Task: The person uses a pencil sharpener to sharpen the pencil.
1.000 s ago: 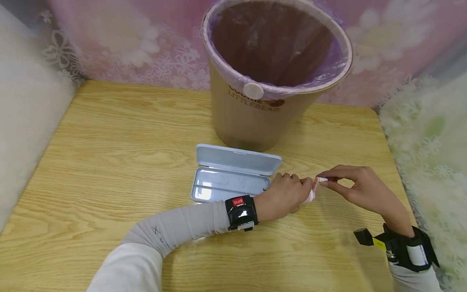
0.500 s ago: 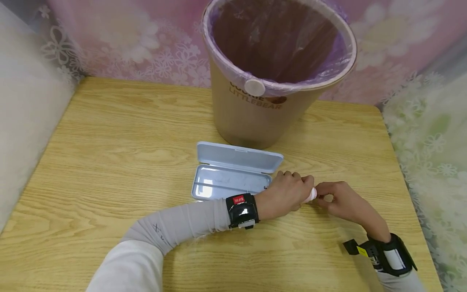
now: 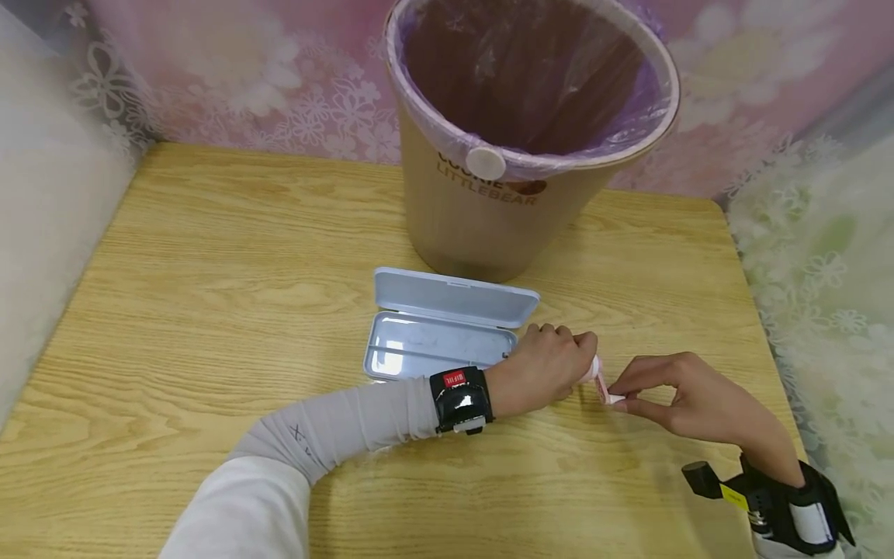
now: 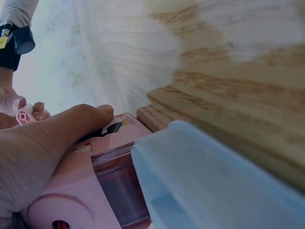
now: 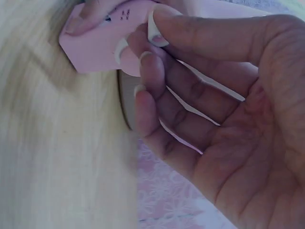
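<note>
My left hand (image 3: 548, 365) grips a pink crank pencil sharpener (image 4: 78, 167), its thumb laid along the body in the left wrist view. A see-through shavings drawer (image 4: 125, 188) shows on its side. From above, the hand hides most of the sharpener. To its right, my right hand (image 3: 705, 400) pinches the white end of the crank handle (image 3: 615, 399) between thumb and forefinger, the arm of the crank pointing downward. Just left of the left hand lies an open light-blue pencil case (image 3: 419, 341), lid raised; its near right part is covered by the hand and wrist.
A tall beige bin (image 3: 475, 233) lined with a purple bag stands right behind the pencil case. Wood-grain table (image 3: 230, 256) stretches out on both sides. Pink floral cloth (image 3: 265, 78) hangs along the back edge, with pale cloth at the left and right.
My right hand has gone round with the crank, from level with the left hand's knuckles, in close to the sharpener, then outward and lower. The left hand keeps its grip in place.
</note>
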`<state>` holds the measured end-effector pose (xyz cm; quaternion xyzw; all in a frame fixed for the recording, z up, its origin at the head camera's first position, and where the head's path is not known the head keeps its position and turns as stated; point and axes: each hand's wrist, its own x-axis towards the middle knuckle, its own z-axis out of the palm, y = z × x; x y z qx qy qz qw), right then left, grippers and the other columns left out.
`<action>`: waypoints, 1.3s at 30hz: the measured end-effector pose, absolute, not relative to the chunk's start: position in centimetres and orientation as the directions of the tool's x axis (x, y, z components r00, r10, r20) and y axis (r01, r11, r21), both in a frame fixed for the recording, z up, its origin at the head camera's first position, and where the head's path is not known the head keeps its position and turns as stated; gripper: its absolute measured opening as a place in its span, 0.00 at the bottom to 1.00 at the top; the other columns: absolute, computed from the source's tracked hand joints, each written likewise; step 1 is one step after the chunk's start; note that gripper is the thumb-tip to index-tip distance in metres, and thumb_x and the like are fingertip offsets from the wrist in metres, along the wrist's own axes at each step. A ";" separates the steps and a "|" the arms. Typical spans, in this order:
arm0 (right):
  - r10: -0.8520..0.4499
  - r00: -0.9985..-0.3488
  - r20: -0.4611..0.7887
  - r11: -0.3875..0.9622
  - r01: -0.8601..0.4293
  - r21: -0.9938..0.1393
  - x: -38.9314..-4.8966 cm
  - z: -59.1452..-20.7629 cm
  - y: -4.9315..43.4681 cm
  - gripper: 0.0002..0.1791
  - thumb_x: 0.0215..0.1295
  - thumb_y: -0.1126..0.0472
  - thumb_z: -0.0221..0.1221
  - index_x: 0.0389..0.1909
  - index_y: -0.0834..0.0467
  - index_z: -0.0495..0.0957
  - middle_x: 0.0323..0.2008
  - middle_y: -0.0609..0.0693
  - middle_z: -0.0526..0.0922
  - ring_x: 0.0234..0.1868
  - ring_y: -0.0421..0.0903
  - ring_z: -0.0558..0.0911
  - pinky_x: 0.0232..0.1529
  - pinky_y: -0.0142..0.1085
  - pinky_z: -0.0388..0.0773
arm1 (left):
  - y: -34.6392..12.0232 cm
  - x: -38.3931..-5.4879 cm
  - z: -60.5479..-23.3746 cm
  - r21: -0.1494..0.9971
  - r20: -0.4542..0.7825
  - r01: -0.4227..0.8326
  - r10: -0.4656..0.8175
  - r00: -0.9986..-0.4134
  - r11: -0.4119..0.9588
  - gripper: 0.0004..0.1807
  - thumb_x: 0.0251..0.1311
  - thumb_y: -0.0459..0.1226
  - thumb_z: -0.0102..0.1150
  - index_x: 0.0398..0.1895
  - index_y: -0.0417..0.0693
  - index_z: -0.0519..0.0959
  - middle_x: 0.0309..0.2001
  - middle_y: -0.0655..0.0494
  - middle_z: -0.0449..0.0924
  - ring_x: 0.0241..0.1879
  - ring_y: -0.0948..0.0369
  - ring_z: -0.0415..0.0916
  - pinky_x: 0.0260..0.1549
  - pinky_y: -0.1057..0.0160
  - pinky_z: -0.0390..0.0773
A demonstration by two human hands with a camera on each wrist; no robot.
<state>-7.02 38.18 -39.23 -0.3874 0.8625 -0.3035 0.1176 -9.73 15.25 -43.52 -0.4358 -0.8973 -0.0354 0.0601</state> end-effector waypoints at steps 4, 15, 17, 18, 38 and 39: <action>-0.739 -0.672 0.049 0.518 -0.613 -0.597 -7.1 -38.5 38.3 0.23 0.50 0.74 0.73 0.42 0.44 0.88 0.37 0.35 0.86 0.36 0.31 0.83 0.38 0.20 0.74 | 15.3 -9.7 -43.6 0.015 0.152 0.794 0.783 -0.603 0.608 0.08 0.67 0.45 0.60 0.39 0.53 0.73 0.24 0.64 0.72 0.23 0.67 0.70 0.20 0.70 0.62; -0.687 -0.708 0.165 0.554 -0.657 -0.511 -8.1 -37.9 38.6 0.25 0.44 0.77 0.73 0.42 0.49 0.89 0.37 0.37 0.87 0.33 0.29 0.82 0.34 0.20 0.74 | 15.4 -9.6 -43.5 -0.035 0.173 0.793 0.785 -0.595 0.609 0.09 0.66 0.46 0.60 0.39 0.54 0.73 0.23 0.65 0.71 0.23 0.69 0.67 0.20 0.70 0.60; -0.648 -0.737 0.192 0.599 -0.649 -0.469 -8.9 -37.9 38.5 0.25 0.45 0.77 0.73 0.42 0.49 0.89 0.38 0.36 0.87 0.33 0.29 0.82 0.34 0.21 0.74 | 15.4 -9.7 -43.5 -0.041 0.180 0.787 0.780 -0.600 0.615 0.07 0.67 0.45 0.59 0.39 0.54 0.73 0.23 0.65 0.71 0.23 0.69 0.68 0.20 0.70 0.60; -0.624 -0.757 0.194 0.627 -0.633 -0.454 -9.3 -38.0 38.4 0.25 0.47 0.77 0.72 0.42 0.48 0.89 0.38 0.36 0.88 0.33 0.28 0.82 0.33 0.22 0.75 | 15.4 -9.7 -43.4 -0.037 0.174 0.787 0.780 -0.602 0.616 0.08 0.67 0.45 0.59 0.42 0.54 0.74 0.24 0.65 0.72 0.24 0.69 0.69 0.21 0.70 0.62; -0.651 -0.758 0.042 0.599 -0.546 -0.586 -6.2 -43.0 37.5 0.11 0.60 0.69 0.69 0.38 0.51 0.89 0.34 0.42 0.88 0.32 0.29 0.81 0.31 0.24 0.75 | 15.7 -9.9 -43.1 0.020 0.075 0.766 0.763 -0.642 0.642 0.08 0.70 0.45 0.58 0.42 0.53 0.72 0.26 0.63 0.75 0.24 0.66 0.70 0.22 0.70 0.65; -0.654 -0.755 0.047 0.592 -0.550 -0.589 -5.9 -42.5 37.5 0.12 0.59 0.70 0.69 0.40 0.51 0.89 0.35 0.42 0.88 0.33 0.30 0.82 0.32 0.23 0.76 | 15.6 -9.9 -43.1 0.028 0.066 0.766 0.763 -0.643 0.643 0.07 0.70 0.44 0.58 0.42 0.53 0.72 0.26 0.63 0.74 0.24 0.66 0.69 0.22 0.70 0.64</action>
